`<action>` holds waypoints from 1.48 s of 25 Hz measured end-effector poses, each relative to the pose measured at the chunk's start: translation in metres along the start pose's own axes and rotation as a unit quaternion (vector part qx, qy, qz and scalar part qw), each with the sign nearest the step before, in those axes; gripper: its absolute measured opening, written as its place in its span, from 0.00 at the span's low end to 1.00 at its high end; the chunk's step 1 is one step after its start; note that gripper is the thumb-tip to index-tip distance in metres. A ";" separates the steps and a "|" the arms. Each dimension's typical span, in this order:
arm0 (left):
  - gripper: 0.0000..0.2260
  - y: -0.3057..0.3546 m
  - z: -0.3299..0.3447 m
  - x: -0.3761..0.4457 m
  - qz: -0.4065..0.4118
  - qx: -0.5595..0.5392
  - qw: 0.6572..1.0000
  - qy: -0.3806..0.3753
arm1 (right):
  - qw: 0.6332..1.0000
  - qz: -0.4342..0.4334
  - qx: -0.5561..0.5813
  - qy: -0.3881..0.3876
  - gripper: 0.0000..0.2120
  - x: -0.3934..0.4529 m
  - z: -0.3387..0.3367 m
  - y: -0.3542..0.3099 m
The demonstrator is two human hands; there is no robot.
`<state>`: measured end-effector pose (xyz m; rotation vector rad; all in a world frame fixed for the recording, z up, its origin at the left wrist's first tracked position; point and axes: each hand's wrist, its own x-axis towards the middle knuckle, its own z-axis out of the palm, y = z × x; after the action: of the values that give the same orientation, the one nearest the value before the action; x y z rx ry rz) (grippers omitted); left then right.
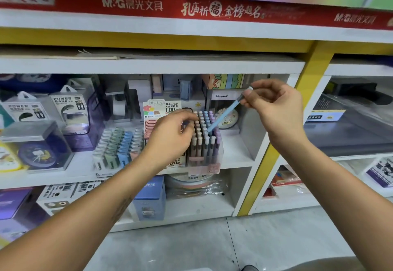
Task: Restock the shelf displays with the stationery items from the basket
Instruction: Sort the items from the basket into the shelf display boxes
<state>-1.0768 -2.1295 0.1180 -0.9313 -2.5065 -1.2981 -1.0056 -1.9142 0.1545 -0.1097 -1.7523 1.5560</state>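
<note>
Fingertips (247,96) of the right hand (274,104) pinch a tilted blue mechanical pencil (225,112), which may jam against neighbours in the crowded pencil display (204,143), steadied by the left hand's (170,134) curled fingers.

Bare forearms, dark marking on left forearm (122,209)

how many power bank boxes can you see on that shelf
2. One power bank box stands at the far left of the shelf, and a second power bank box is just right of it, slightly further back. More may be hidden behind them.

Boxed power banks (70,109), left shelf
</note>
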 end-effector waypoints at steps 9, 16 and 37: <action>0.17 -0.017 0.017 -0.009 0.123 0.179 0.971 -0.104 | 0.945 -0.079 -0.279 -0.151 0.04 -0.019 0.023 0.033; 0.19 -0.023 0.020 -0.010 0.116 0.200 0.966 -0.117 | 0.894 -0.098 -0.378 -0.220 0.05 -0.019 0.029 0.042; 0.18 -0.023 0.021 -0.008 0.132 0.192 0.966 -0.107 | 0.878 -0.093 -0.406 -0.236 0.01 -0.013 0.030 0.051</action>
<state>-1.0812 -2.1264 0.0867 -1.3039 -2.5391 -0.6310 -1.0350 -1.9332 0.1049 0.0372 -2.6272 0.6415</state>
